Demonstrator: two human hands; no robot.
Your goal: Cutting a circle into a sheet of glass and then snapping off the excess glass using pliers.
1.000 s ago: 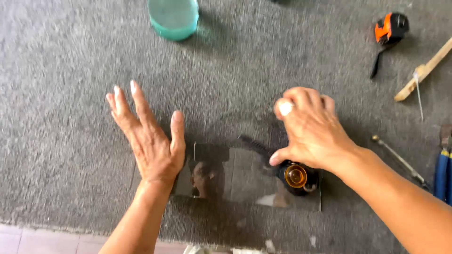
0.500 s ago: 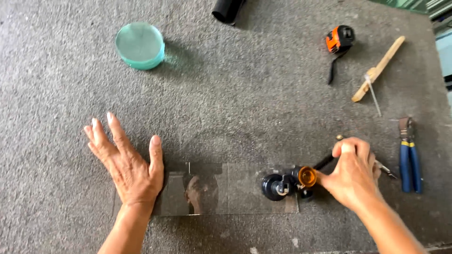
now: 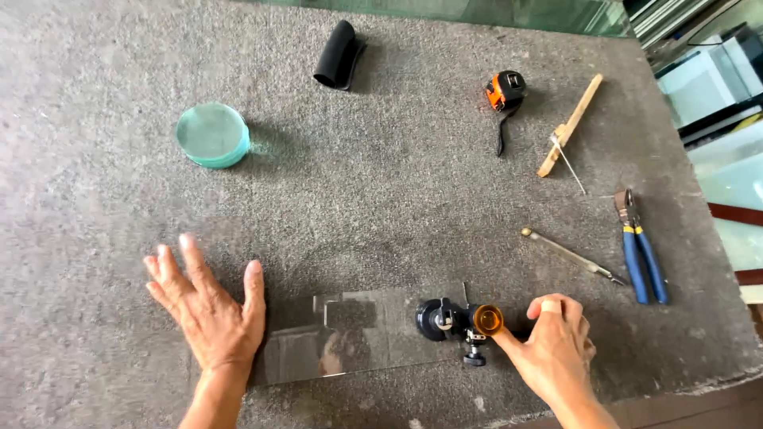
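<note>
Your left hand (image 3: 208,310) lies flat on the grey carpeted table (image 3: 381,199), fingers spread wide and holding nothing, its heel at the left edge of the glass sheet (image 3: 358,334). At its 12 o'clock, well apart, sits a round teal glass disc (image 3: 212,135). The sheet is clear and reflective, so its far edge is hard to trace against the carpet. On its right end rests the black glass cutter (image 3: 457,322) with an amber oil cup; your right hand (image 3: 556,349) grips it from 3 o'clock, fingers curled narrow around a handle you cannot see beneath them. One finger carries a pale bandage. At 12 o'clock of the cutter lie a black roll (image 3: 340,54) and an orange tape measure (image 3: 505,90); towards 2 o'clock, a wooden stick (image 3: 571,125), a thin metal tool (image 3: 571,256) and blue-handled pliers (image 3: 640,250).
</note>
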